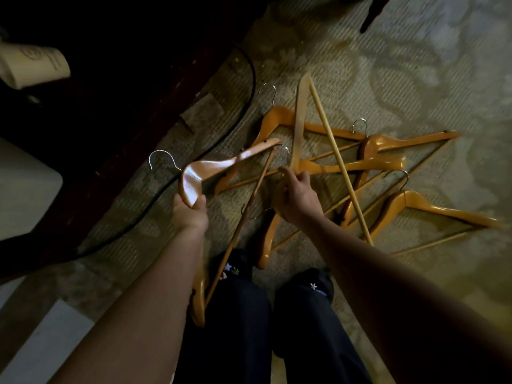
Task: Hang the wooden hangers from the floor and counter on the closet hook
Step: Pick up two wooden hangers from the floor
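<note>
Above the carpet (pixel 388 65), the left hand (pixel 191 210) grips a hanger (pixel 210 167); the right hand (pixel 296 195) apparently pinches a second hanger (pixel 299 120), with a pile (pixel 410 142) to the right.

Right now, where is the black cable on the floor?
Head view, left of centre: the black cable lies on the carpet along the dark furniture base, left of the wooden hanger pile, passing beneath the hanger the left hand holds.
</note>
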